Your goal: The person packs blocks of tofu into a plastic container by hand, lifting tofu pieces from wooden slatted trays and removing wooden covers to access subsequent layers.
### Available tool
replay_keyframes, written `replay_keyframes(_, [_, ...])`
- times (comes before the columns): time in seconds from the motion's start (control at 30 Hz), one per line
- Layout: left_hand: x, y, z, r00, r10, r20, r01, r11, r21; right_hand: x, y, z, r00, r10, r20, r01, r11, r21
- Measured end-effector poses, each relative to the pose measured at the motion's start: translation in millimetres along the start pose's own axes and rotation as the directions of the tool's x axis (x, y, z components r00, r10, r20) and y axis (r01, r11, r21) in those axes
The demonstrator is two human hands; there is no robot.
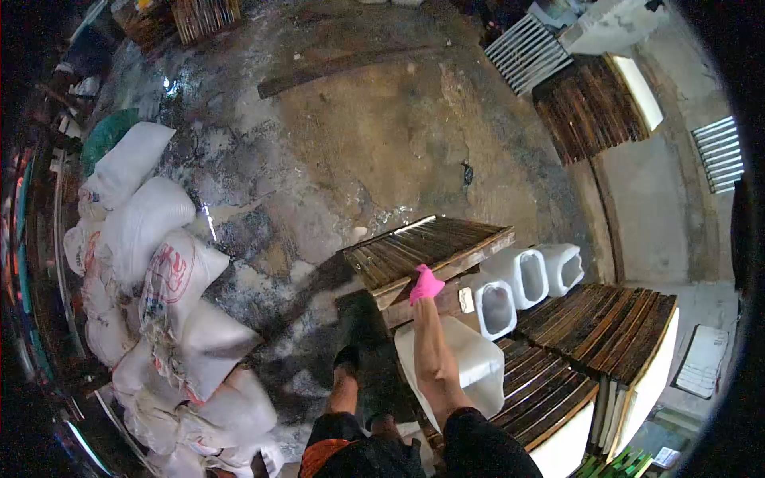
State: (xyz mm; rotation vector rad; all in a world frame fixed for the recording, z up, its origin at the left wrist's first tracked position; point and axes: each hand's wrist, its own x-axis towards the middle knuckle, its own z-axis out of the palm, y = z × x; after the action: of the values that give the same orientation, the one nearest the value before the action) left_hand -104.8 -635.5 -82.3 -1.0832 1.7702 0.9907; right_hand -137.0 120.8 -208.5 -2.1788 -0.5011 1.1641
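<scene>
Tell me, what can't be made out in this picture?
All in the head view:
- Left hand: out of view.
- Pink-gloved right hand: too small and blurred to tell how its fingers meet the slatted wooden panel.
- Large white container: partly hidden behind the right forearm.
- Red print on a white sack: too blurred to read.
- Slatted stack: cut off by the top edge.

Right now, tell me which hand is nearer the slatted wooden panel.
Right. The right hand, pink-gloved, is at the near edge of the slatted wooden panel; the left hand is not in view.
</scene>
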Motion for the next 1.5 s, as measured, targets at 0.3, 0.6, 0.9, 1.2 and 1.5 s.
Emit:
replay_keyframes(0.3, [-63,30,29,0.985,-0.171,0.024,0.158,0.949,0.273,24,109,-38,0.999,-0.048,-0.014,0.048,0.998,-0.038])
replay_keyframes(0.6, [111,144,57,0.668,0.397,0.63,-0.62,0.764,0.176,-115,-9,-137,0.59,-0.358,0.724,0.53,0.848,-0.012])
replay_keyframes(0.9, [-263,180,378,-0.044,0.765,0.643,-0.998,-0.066,0.01,-226,11,-653,0.835,-0.551,0.0,0.54,0.818,-0.197])
replay_keyframes(1.2, [-494,-182,376,-0.574,-0.595,0.563,-0.442,-0.353,-0.825,-124,268,-995,0.684,-0.448,-0.576,0.095,0.837,-0.539])
replay_keyframes(1.5, [-485,-351,337,-0.458,-0.718,0.524,-0.295,-0.434,-0.852,-135,210,-948,0.693,-0.356,-0.627,0.319,0.931,-0.176])
